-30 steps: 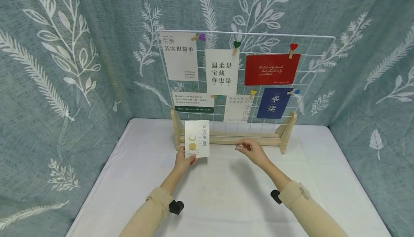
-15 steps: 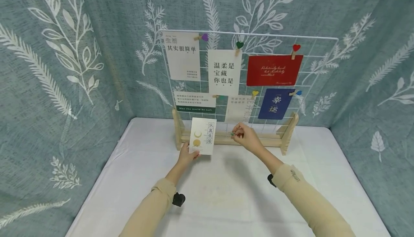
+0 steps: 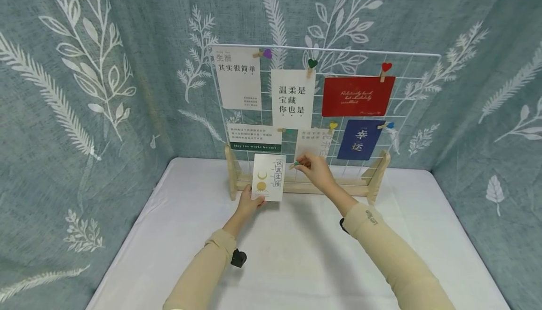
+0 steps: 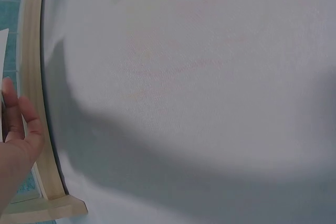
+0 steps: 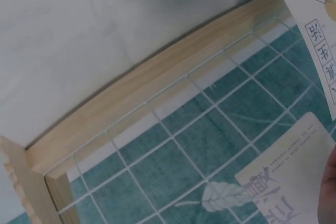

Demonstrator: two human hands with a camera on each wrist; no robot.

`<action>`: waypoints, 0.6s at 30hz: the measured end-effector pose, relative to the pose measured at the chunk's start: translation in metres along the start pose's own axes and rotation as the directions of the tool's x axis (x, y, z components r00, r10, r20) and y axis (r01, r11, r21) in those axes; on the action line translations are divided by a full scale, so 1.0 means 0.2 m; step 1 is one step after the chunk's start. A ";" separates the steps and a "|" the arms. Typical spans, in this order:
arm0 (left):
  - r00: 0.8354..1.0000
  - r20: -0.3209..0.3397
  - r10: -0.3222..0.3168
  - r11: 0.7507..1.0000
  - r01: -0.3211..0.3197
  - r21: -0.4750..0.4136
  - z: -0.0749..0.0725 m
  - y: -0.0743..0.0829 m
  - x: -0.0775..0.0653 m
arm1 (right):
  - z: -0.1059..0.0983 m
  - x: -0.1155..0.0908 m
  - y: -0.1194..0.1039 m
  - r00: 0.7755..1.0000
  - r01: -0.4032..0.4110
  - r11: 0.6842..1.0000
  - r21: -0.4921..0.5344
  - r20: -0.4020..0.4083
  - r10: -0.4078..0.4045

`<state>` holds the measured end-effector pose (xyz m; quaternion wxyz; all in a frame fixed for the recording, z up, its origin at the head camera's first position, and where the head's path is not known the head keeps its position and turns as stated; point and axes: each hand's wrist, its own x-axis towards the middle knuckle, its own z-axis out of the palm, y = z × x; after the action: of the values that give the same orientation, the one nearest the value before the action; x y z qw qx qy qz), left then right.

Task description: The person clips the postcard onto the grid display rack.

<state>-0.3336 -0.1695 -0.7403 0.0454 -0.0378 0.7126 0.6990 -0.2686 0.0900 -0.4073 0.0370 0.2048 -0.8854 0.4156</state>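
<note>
My left hand [image 3: 247, 203] pinches the lower left edge of an upright white card [image 3: 267, 178] printed with a gold moon, a gold disc and boxed characters. The card stands in front of the wire grid's lower left part, below a white and green card [image 3: 254, 137]. Between the thumb and fingers of my right hand [image 3: 315, 171] is a small wooden clothespin [image 3: 293, 165] with a green bit on it, just right of the card's top edge. In the right wrist view, only a sliver of that hand shows; the clothespin is hidden there.
A white wire grid rack [image 3: 326, 49] on a wooden base [image 3: 334, 189] stands at the table's back. Clothespins hold several cards on it, including a red card [image 3: 357, 96], a blue card [image 3: 360, 139] and a cream card [image 3: 308, 141]. Patterned curtains surround the white table [image 3: 169, 234].
My left hand has brought the white card slightly right and closer to the grid. My right hand has moved left and up with the clothespin, towards the card's upper edge.
</note>
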 end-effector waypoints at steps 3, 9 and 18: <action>1.000 0.017 -0.019 1.000 0.019 -0.011 -0.02 -0.17 0.12 | 0.00 0.01 0.00 1.000 0.014 1.000 -0.013 -0.010 -0.014; 0.999 -0.008 -0.046 0.999 0.046 0.009 -0.04 -0.30 0.22 | 0.01 0.03 -0.01 1.000 0.029 0.999 -0.023 -0.011 -0.029; 0.997 -0.010 -0.080 0.996 0.080 0.024 -0.02 -0.16 0.14 | 0.00 0.09 -0.06 0.999 0.032 0.994 -0.109 0.023 -0.029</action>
<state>-0.3570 -0.1733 -0.7747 0.0707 -0.0690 0.7194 0.6876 -0.2809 0.0778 -0.3941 0.0447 0.2204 -0.9039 0.3639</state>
